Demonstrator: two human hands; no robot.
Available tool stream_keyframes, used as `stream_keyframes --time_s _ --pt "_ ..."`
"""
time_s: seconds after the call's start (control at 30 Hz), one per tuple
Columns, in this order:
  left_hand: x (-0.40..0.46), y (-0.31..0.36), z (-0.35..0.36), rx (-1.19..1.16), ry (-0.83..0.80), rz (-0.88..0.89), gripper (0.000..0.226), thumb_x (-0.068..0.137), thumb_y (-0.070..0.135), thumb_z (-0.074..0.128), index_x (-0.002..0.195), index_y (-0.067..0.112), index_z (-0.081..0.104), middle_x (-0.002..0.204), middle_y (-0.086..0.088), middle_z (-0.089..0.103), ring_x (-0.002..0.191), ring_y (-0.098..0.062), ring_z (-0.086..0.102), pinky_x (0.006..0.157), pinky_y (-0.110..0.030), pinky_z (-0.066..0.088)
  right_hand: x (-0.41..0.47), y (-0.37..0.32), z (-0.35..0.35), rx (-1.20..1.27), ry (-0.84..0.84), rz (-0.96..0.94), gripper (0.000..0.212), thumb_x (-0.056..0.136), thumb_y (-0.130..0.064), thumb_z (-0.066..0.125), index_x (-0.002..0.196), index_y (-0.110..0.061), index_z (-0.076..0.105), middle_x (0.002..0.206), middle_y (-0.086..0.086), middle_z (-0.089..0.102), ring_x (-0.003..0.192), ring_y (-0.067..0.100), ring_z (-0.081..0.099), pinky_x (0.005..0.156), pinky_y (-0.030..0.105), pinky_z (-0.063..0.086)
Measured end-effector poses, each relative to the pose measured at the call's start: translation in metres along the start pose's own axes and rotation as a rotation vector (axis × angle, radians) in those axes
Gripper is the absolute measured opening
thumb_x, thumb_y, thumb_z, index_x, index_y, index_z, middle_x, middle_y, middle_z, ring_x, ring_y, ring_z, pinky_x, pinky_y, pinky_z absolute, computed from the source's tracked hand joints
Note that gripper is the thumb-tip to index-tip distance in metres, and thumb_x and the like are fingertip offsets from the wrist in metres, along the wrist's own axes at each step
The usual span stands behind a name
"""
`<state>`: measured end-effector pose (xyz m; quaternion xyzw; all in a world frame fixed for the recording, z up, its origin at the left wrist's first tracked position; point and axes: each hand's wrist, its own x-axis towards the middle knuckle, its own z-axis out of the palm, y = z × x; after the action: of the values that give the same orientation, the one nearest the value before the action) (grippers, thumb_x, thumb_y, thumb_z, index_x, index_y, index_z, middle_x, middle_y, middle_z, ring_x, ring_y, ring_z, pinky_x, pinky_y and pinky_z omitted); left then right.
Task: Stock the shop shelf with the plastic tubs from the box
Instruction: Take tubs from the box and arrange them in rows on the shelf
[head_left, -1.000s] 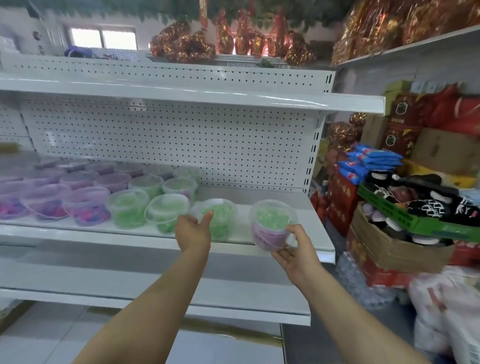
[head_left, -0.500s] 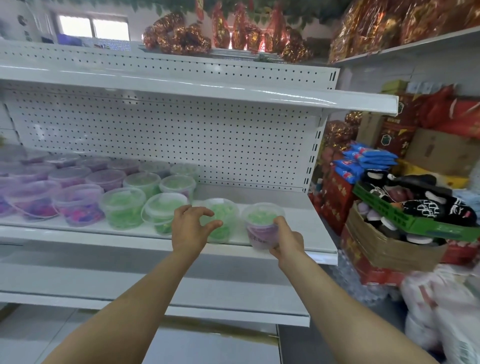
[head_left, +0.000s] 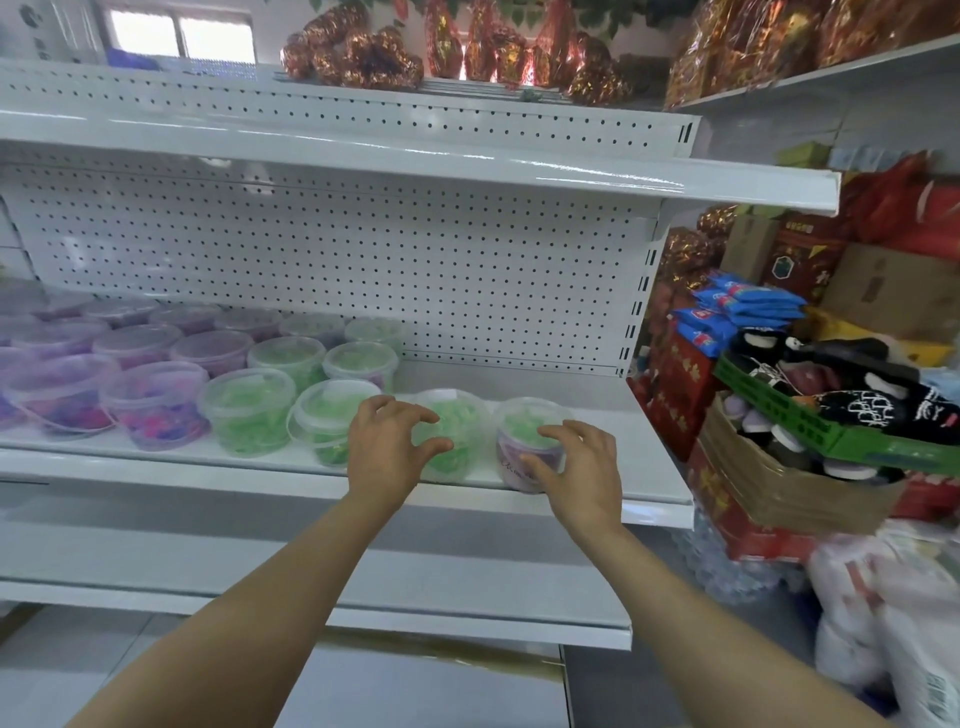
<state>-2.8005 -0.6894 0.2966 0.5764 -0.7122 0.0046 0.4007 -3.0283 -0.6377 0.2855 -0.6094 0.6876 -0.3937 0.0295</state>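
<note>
Setting the last two tubs square on the shelf (head_left: 597, 499) is the step in hand, as far as I can judge; the left hand (head_left: 387, 447) hovers in front of a green tub (head_left: 457, 436), fingers spread and curved with the thumb out to the right, and whether any fingertip touches the plastic I cannot tell; the right hand (head_left: 582, 467) cups the front of the rightmost tub (head_left: 530, 441), which holds green pieces above a pale purple label, fingers spread over its lid edge and thumb low against its wall, in light contact at most. Both tubs stand upright near the shelf's front lip, just beside each other, at the right end of a front row of green tubs (head_left: 244, 415) and purple tubs (head_left: 150, 405). To do it well, I would push each tub back from the lip with flat fingers, low on the wall so it slides and does not tip, and close the gap to its neighbour; the lids look thin, so press on the wall, not the top.

Against a second ago, the right hand no longer carries its tub in the air; the tub now rests on the shelf and the grip has loosened; the left hand has drawn back from its tub and opened. A cardboard box (head_left: 779, 488) sits at the right.
</note>
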Motion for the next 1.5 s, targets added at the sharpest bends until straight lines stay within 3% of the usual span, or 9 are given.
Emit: stream_keyframes --time_s 0.2,0.47,0.67,0.8,0.9,1.07,1.33,1.5 --pt "0.025 -0.001 0.003 0.100 -0.066 0.024 0.041 0.071 0.052 0.076 0.102 0.025 0.074 0.104 0.003 0.072 0.124 -0.026 0.042 0.097 -0.037 0.034 0.027 0.003 0.010 -0.029 -0.001 -0.006 0.045 0.081 -0.039 0.075 0.123 -0.025 0.064 0.129 -0.002 0.056 0.128 0.017 0.035 0.092 0.023 0.038" --pt "0.090 -0.008 0.019 0.232 -0.288 -0.014 0.049 0.074 0.058 0.070 0.113 0.029 0.067 0.112 -0.002 0.068 0.133 -0.022 0.034 0.104 -0.034 0.027 0.084 0.004 0.033 -0.048 -0.059 0.025 0.054 0.083 -0.039 0.075 0.130 -0.020 0.057 0.134 0.000 0.054 0.131 0.019 0.034 0.093 0.026 0.038" --pt "0.142 -0.021 0.040 0.274 -0.377 -0.015 0.053 0.075 0.058 0.070 0.119 0.030 0.064 0.119 -0.005 0.063 0.131 -0.025 0.033 0.102 -0.034 0.033 0.132 0.003 0.061 -0.062 -0.064 0.066 0.060 0.083 -0.040 0.075 0.134 -0.019 0.054 0.137 0.001 0.051 0.133 0.019 0.033 0.089 0.026 0.038" --pt "0.175 -0.028 0.055 0.209 -0.451 -0.157 0.052 0.070 0.054 0.076 0.117 0.032 0.065 0.123 -0.008 0.042 0.123 -0.028 0.042 0.108 -0.034 0.033 0.159 0.001 0.077 -0.055 -0.067 0.105 0.063 0.082 -0.039 0.075 0.136 -0.018 0.052 0.138 0.004 0.048 0.133 0.022 0.034 0.091 0.032 0.044" --pt "0.195 -0.034 0.066 0.257 -0.492 -0.142 0.054 0.071 0.056 0.074 0.119 0.033 0.063 0.124 -0.011 0.046 0.122 -0.027 0.043 0.106 -0.035 0.034 0.174 0.001 0.088 -0.050 -0.057 0.107 0.063 0.082 -0.039 0.074 0.136 -0.016 0.051 0.139 0.006 0.046 0.133 0.023 0.034 0.093 0.031 0.042" --pt "0.215 -0.050 0.082 0.250 -0.460 -0.098 0.054 0.075 0.053 0.071 0.122 0.027 0.061 0.127 -0.015 0.053 0.132 -0.028 0.034 0.106 -0.039 0.031 0.196 0.001 0.101 -0.072 -0.078 0.097 0.063 0.083 -0.038 0.074 0.136 -0.015 0.049 0.139 0.006 0.045 0.128 0.024 0.041 0.095 0.032 0.043" --pt "0.227 -0.063 0.096 0.215 -0.390 -0.055 0.049 0.077 0.048 0.069 0.118 0.023 0.062 0.115 -0.012 0.062 0.126 -0.027 0.038 0.098 -0.037 0.035 0.223 -0.006 0.115 -0.080 -0.136 0.145 0.058 0.090 -0.030 0.066 0.141 -0.015 0.042 0.145 0.006 0.042 0.116 0.027 0.056 0.085 0.029 0.041" --pt "0.228 -0.063 0.098 0.237 -0.383 -0.049 0.048 0.079 0.047 0.067 0.120 0.023 0.061 0.116 -0.012 0.061 0.125 -0.028 0.040 0.098 -0.038 0.035 0.230 -0.012 0.122 -0.161 -0.152 0.102 0.053 0.095 -0.025 0.058 0.143 -0.014 0.038 0.149 0.004 0.038 0.121 0.025 0.053 0.091 0.034 0.043"
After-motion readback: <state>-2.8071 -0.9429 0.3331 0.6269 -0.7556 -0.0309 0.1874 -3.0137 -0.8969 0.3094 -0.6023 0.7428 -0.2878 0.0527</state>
